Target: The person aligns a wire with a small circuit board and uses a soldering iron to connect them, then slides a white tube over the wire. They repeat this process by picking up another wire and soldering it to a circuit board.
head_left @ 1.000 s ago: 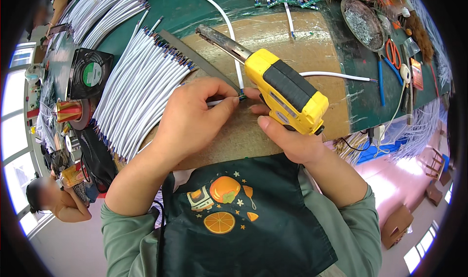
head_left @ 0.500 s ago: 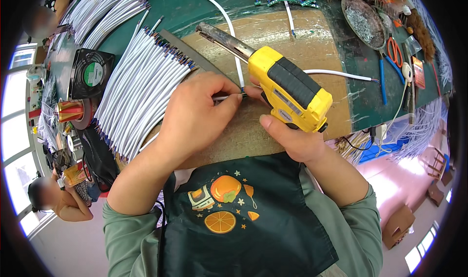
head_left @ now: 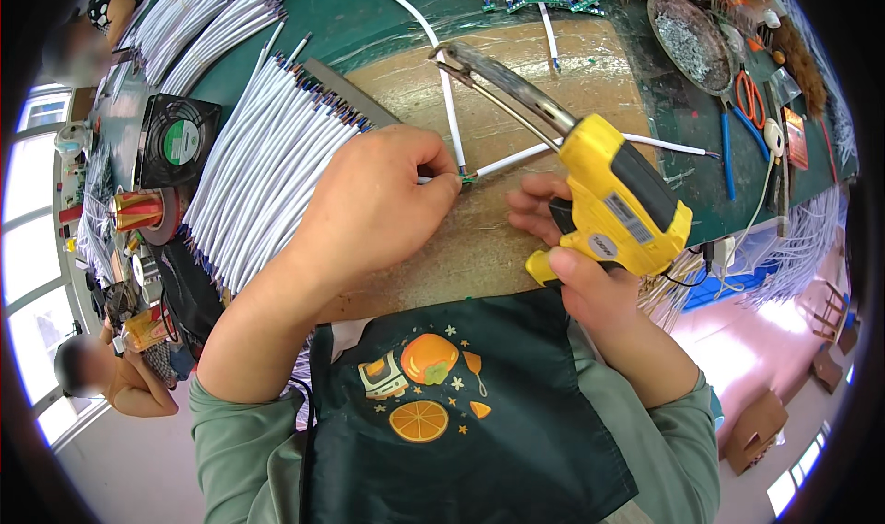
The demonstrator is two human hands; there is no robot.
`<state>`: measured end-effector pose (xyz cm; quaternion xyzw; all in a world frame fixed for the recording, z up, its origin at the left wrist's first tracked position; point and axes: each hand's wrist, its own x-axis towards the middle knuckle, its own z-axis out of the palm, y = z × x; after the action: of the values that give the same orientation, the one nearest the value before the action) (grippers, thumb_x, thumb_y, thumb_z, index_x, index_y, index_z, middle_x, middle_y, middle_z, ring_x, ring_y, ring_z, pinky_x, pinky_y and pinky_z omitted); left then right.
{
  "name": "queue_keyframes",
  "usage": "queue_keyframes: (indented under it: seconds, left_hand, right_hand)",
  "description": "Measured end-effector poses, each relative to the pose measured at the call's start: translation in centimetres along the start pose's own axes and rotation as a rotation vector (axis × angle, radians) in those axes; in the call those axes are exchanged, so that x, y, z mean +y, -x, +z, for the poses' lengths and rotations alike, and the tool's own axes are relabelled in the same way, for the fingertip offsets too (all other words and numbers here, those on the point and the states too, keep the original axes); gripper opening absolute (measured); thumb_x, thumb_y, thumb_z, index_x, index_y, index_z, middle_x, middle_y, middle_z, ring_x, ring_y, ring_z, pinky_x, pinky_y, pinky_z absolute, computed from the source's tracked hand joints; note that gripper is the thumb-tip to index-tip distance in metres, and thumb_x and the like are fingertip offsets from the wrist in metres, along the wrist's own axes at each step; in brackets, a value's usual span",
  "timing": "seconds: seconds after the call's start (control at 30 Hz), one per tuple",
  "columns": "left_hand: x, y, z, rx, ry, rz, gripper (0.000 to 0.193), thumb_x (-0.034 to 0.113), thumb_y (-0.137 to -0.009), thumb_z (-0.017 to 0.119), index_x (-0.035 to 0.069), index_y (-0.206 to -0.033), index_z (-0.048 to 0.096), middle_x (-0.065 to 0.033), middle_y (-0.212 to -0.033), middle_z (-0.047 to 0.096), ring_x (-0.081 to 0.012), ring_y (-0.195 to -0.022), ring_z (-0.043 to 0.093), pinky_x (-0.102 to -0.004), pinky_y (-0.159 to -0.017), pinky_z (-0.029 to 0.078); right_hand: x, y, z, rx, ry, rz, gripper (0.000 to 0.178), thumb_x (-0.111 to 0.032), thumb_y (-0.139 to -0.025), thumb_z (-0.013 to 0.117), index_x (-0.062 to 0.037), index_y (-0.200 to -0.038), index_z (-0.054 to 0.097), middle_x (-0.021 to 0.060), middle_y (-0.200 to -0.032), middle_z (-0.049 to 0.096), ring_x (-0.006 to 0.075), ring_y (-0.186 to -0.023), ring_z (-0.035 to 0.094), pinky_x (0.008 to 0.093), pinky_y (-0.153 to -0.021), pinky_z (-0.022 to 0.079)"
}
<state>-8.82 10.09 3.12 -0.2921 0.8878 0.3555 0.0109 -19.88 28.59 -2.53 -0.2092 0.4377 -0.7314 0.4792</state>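
Note:
Near the middle of the board, my left hand [head_left: 383, 201] is closed in a pinch on a white cable, whose end shows beside the fingertips. Just past the fingers is a small green piece [head_left: 467, 179], too small to make out well. A second white cable [head_left: 449, 109] runs down to it from the far side, and a third [head_left: 516, 158] reaches it from the right. My right hand [head_left: 595, 289] grips a yellow and black soldering gun [head_left: 627, 197] loosely by its handle. The gun's metal tip points up and left, above the board, over the second cable.
A thick row of white cables [head_left: 267, 164] lies left of the brown board [head_left: 590, 82], along a grey metal bar [head_left: 350, 95]. A black fan [head_left: 175, 143] stands farther left. Pliers [head_left: 728, 155], orange-handled scissors [head_left: 749, 98] and a round dish [head_left: 687, 40] lie right. People sit at left.
My right hand has drawn back to the right with the soldering gun, its fingers leaving the cable joint. The right-hand cable's end now shows. My left hand has stayed nearly still.

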Motion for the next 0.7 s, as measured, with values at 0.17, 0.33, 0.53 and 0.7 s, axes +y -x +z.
queue_keyframes:
  seconds: [0.17,0.33,0.53,0.7]
  left_hand:
    - [-0.1,0.1,0.1,0.013,-0.013,0.041,0.012,0.009,-0.076,0.065,-0.002,-0.079,0.063,-0.0100,-0.071,0.061,-0.0167,-0.064,0.060,-0.0284,-0.061,0.047]
    - [0.0,0.4,0.4,0.009,0.021,0.001,0.011,0.009,-0.077,0.065,-0.001,-0.082,0.063,-0.0085,-0.071,0.062,-0.0142,-0.065,0.059,-0.0273,-0.061,0.047]
    - [0.0,0.7,0.5,0.036,0.019,-0.006,0.012,0.009,-0.078,0.065,-0.001,-0.083,0.063,-0.0075,-0.072,0.063,-0.0122,-0.067,0.060,-0.0261,-0.063,0.047]
    - [-0.5,0.8,0.8,0.047,0.086,-0.036,0.012,0.009,-0.078,0.066,0.000,-0.085,0.063,-0.0057,-0.073,0.064,-0.0104,-0.067,0.059,-0.0249,-0.063,0.047]
  right_hand:
    - [0.3,-0.2,-0.1,0.071,-0.064,-0.028,0.061,-0.014,-0.076,0.064,-0.0018,-0.130,0.041,0.0179,-0.130,0.045,0.0371,-0.124,0.044,0.0500,-0.103,0.036]
    - [0.5,-1.9,0.7,0.037,-0.017,-0.091,0.056,-0.009,-0.076,0.060,0.0001,-0.128,0.043,0.0163,-0.129,0.048,0.0307,-0.125,0.044,0.0479,-0.104,0.035]
    - [0.8,-3.4,0.9,-0.054,-0.014,-0.076,0.056,-0.005,-0.077,0.058,0.0017,-0.130,0.041,0.0166,-0.124,0.053,0.0304,-0.122,0.047,0.0460,-0.106,0.034]
    - [1.2,-3.3,0.6,-0.071,0.011,-0.124,0.059,-0.003,-0.077,0.057,0.0025,-0.132,0.038,0.0189,-0.123,0.053,0.0325,-0.121,0.048,0.0480,-0.106,0.033]
